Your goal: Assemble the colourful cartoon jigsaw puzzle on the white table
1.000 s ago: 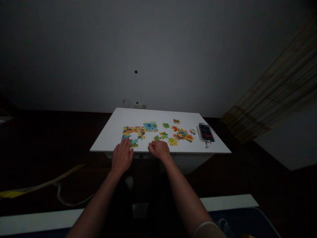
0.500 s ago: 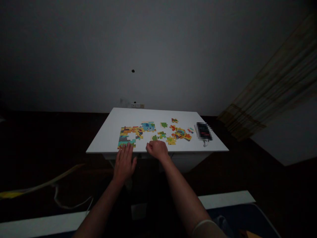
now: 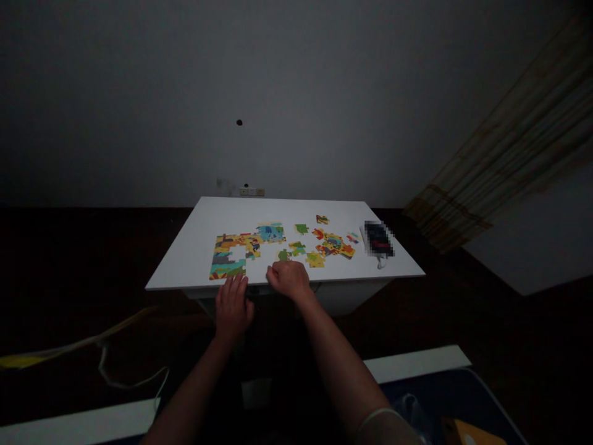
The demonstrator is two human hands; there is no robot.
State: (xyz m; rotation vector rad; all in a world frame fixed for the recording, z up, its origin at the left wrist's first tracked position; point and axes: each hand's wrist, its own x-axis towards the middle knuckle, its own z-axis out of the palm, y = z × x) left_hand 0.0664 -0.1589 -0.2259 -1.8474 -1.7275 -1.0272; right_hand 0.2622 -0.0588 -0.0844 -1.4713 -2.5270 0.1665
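A partly joined colourful jigsaw [image 3: 234,250] lies on a small white table [image 3: 194,247], with several loose pieces [image 3: 331,243] to its right. My left hand [image 3: 233,304] is flat with fingers stretched out at the table's near edge, just below the joined section, holding nothing. My right hand [image 3: 288,278] rests on the near edge in a loose fist, close to a green piece [image 3: 284,254]. Whether it holds anything is hidden by the curled fingers.
A dark blurred-out object [image 3: 378,239] lies at the table's right end. A wall socket [image 3: 251,191] sits behind the table. A striped curtain [image 3: 509,161] hangs at the right. The dim dark floor has a pale cable [image 3: 104,361] at the left.
My left hand has slid back off the joined puzzle section to the table's near edge. My right hand stayed curled at the edge. The view shifted slightly.
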